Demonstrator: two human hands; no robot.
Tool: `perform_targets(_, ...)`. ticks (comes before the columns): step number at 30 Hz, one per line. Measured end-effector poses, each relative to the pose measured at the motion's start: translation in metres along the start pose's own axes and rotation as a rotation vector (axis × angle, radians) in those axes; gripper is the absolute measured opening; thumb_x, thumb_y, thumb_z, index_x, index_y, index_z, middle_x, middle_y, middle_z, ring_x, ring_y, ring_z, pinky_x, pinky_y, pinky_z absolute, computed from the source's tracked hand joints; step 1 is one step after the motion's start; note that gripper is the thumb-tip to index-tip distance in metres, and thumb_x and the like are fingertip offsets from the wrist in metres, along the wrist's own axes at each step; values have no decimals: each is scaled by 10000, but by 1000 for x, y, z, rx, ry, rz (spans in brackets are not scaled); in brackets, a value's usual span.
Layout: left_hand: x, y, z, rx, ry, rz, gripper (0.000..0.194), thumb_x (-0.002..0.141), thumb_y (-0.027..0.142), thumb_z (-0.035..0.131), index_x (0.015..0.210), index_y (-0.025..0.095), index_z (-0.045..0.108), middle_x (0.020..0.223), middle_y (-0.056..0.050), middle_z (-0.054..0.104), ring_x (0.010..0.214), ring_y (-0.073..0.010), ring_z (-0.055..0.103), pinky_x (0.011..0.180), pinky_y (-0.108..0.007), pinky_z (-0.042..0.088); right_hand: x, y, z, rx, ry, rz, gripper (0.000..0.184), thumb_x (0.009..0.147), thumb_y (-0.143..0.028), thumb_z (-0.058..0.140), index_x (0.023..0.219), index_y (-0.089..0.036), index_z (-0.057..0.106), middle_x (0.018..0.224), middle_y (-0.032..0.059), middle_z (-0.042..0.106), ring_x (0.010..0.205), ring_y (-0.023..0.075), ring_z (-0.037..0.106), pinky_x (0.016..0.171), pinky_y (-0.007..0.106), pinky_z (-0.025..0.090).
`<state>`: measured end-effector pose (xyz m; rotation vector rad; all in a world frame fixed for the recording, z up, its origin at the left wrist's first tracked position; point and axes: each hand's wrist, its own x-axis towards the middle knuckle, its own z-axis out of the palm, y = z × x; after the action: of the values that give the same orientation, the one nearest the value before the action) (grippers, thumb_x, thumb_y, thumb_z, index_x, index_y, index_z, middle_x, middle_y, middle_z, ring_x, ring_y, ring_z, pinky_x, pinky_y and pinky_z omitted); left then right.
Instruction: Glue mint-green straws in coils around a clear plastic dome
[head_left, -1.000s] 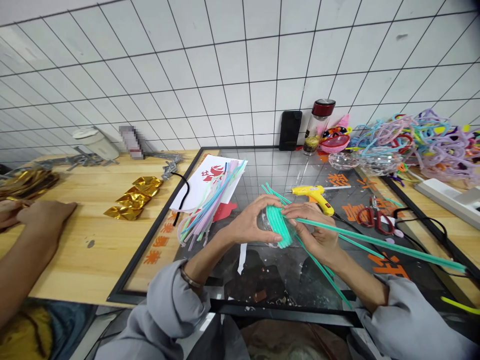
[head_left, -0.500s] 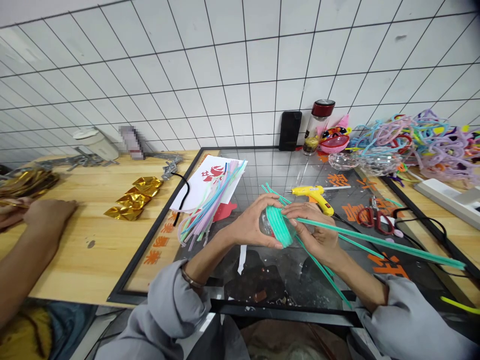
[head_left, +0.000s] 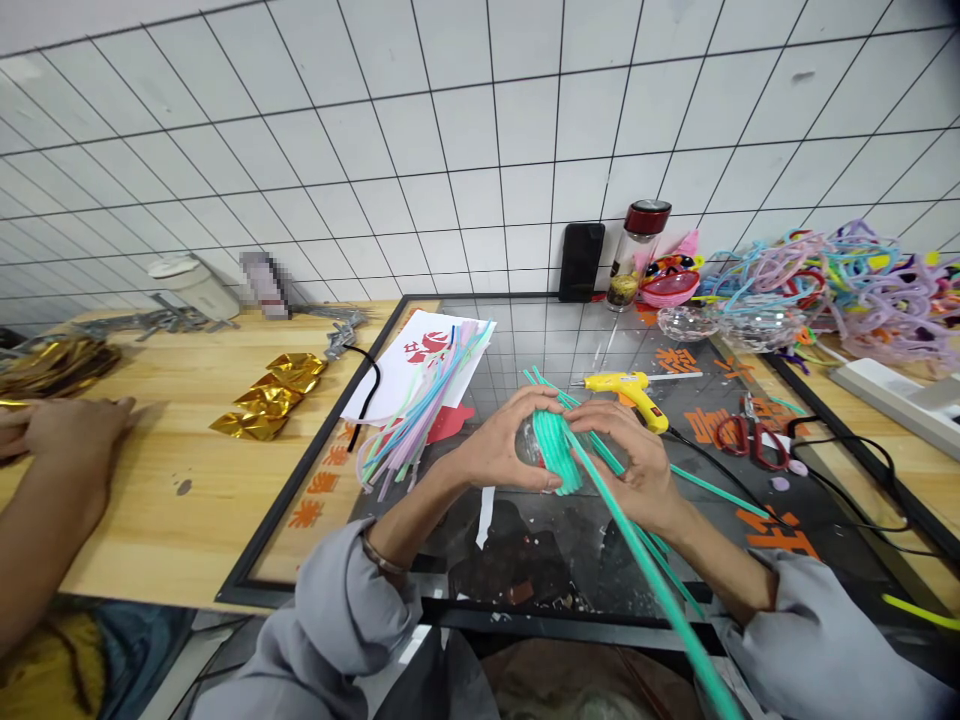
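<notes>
My left hand (head_left: 501, 440) is curved around a clear plastic ball (head_left: 527, 443), thumb below and fingers above. Green pipe cleaners (head_left: 556, 452) lie side by side in a band over the ball's right part. At the band's right edge, my right hand (head_left: 634, 462) has its fingers and thumb closed on the pipe cleaners against the ball. A long green end (head_left: 651, 570) runs from there across the front of that hand towards the lower right. More loose green pipe cleaners lie under and behind the right hand on the dark tabletop.
A yellow glue gun (head_left: 634, 395) and red-handled scissors (head_left: 754, 440) lie to the right. Pastel pipe cleaners (head_left: 420, 400) rest on white paper (head_left: 382, 370). A glass bottle (head_left: 634, 260) and phone (head_left: 581, 262) stand by the wall. Another person's arm (head_left: 64, 480) is at far left, near gold foil (head_left: 270, 400).
The long green end has swung from pointing right to pointing down towards me. The ball and its band have turned slightly, and my right fingers have shifted on it.
</notes>
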<state>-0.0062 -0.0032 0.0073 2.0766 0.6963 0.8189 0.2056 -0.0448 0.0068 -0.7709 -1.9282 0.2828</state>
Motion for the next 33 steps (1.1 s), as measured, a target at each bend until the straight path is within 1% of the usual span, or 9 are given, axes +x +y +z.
perform_targets(3, 0, 1, -3, -15, -16, -5, 751, 590, 404, 883, 1221, 237, 512, 1409, -144, 448, 1388, -344, 403, 1184, -555, 287, 0, 0, -1, -34, -64, 56, 404, 850, -283, 662, 1234, -246, 542, 1243, 118, 622, 1197, 281, 570, 1015, 498, 451)
perform_targets(8, 1, 3, -9, -36, -58, -45, 724, 622, 380, 855, 1239, 226, 509, 1421, -140, 434, 1377, -337, 417, 1189, -537, 285, -4, 9, -1, -9, -293, 273, 929, 754, -521, 747, 1509, -275, 265, 1514, 160, 396, 1422, 359, 361, 1116, 591, 353)
perform_targets(10, 1, 2, -11, -41, -74, -59, 723, 630, 384, 846, 1251, 229, 508, 1413, -131, 449, 1372, -338, 421, 1190, -536, 283, -7, 17, 1, 26, -362, 343, 1050, 720, -564, 761, 1548, -287, 179, 1568, 159, 322, 1459, 377, 295, 1143, 622, 297)
perform_targets(12, 1, 1, -13, -39, -84, -75, 721, 642, 388, 834, 1264, 233, 504, 1409, -123, 461, 1366, -334, 423, 1189, -529, 283, -10, 23, 4, 66, -393, 381, 1103, 699, -569, 777, 1561, -288, 150, 1584, 160, 294, 1471, 381, 267, 1160, 630, 256)
perform_targets(16, 1, 0, -13, -64, -92, -97, 715, 671, 393, 797, 1295, 232, 487, 1414, -118, 465, 1355, -326, 431, 1182, -520, 287, -14, 31, 11, 134, -382, 398, 1130, 654, -533, 823, 1555, -270, 195, 1537, 162, 365, 1434, 374, 336, 1161, 614, 264)
perform_targets(20, 0, 1, -12, -98, -101, -141, 740, 695, 402, 785, 1332, 210, 462, 1424, -129, 467, 1364, -328, 424, 1172, -513, 299, -14, 32, 17, 162, -326, 352, 1038, 673, -480, 821, 1523, -267, 265, 1495, 150, 427, 1395, 345, 405, 1144, 587, 315)
perform_targets(26, 1, 0, -4, -114, -26, -145, 910, 517, 379, 917, 1304, 237, 485, 1408, -114, 500, 1310, -330, 475, 1138, -501, 354, -11, 27, 18, 144, -272, 380, 931, 672, -431, 814, 1467, -257, 361, 1414, 146, 518, 1312, 339, 503, 1072, 563, 413)
perform_targets(30, 1, -1, -1, -135, 17, -187, 837, 530, 332, 901, 1261, 225, 509, 1363, -98, 534, 1263, -319, 507, 1116, -486, 379, -11, 26, 19, 136, -244, 419, 964, 618, -473, 846, 1438, -238, 396, 1372, 149, 547, 1277, 343, 530, 1046, 554, 437)
perform_targets(33, 2, -1, -1, -161, 14, -213, 805, 551, 317, 877, 1263, 213, 514, 1324, -90, 555, 1241, -316, 515, 1085, -476, 402, -11, 25, 20, 136, -239, 460, 976, 581, -513, 860, 1410, -236, 426, 1351, 141, 559, 1262, 343, 538, 1043, 561, 437)
